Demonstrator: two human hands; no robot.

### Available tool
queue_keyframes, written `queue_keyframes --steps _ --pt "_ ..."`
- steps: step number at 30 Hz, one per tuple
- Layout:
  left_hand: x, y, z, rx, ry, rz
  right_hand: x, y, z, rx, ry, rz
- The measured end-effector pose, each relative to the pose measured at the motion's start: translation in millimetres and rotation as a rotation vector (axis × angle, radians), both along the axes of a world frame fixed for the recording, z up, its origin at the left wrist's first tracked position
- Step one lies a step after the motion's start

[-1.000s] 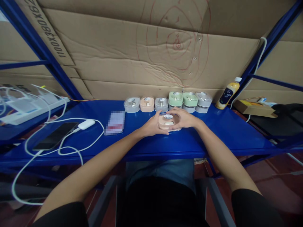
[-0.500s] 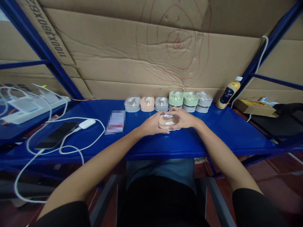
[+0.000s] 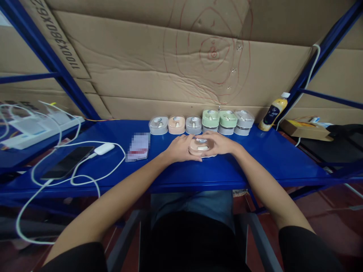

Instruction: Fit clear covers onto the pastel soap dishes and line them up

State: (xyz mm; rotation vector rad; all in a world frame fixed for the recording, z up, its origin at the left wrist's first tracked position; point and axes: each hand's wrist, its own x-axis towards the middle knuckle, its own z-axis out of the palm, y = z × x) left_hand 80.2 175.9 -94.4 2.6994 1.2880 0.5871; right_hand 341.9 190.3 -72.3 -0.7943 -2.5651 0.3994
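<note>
A pinkish-beige plastic box [image 3: 202, 148] with a clear lid and a small white piece on top sits between my two hands, low over the blue table. From the left, my left hand [image 3: 181, 148] curls around its side, thumb along the near edge. My right hand [image 3: 220, 144] grips the opposite side, its fingers partly hiding the far edge. Just beyond stand similar boxes in a row: a grey one [image 3: 158, 127], a peach one [image 3: 176, 126], a smaller-looking grey one [image 3: 193, 127], then stacks topped by green boxes [image 3: 210, 120] and a grey box [image 3: 244, 120].
Left on the blue table [image 3: 170, 175] lie a pixelated flat item [image 3: 138, 145], a dark phone [image 3: 69, 162] and a white charger [image 3: 104, 148] with looping cables. A yellow drink bottle [image 3: 273, 112] stands at the back right, beside the blue frame. Cardboard [image 3: 136, 64] walls the back.
My hands have come down very slightly, still around the pinkish-beige box. The row of boxes behind has stayed in place.
</note>
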Motion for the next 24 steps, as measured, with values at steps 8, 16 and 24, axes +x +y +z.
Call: queue_keyframes --steps 8,16,24 --pt "-4.0 4.8 -0.9 0.096 0.077 -0.042 -3.2 -4.5 0.9 -0.009 -0.013 -0.026" --pt "-11.4 9.7 -1.2 0.005 -0.002 -0.099 -8.7 -6.0 0.3 0.022 -0.04 -0.086" --pt "-14.9 14.3 -10.5 -0.184 -0.198 -0.125 -11.7 -8.2 -3.0 0.045 -0.088 -0.156"
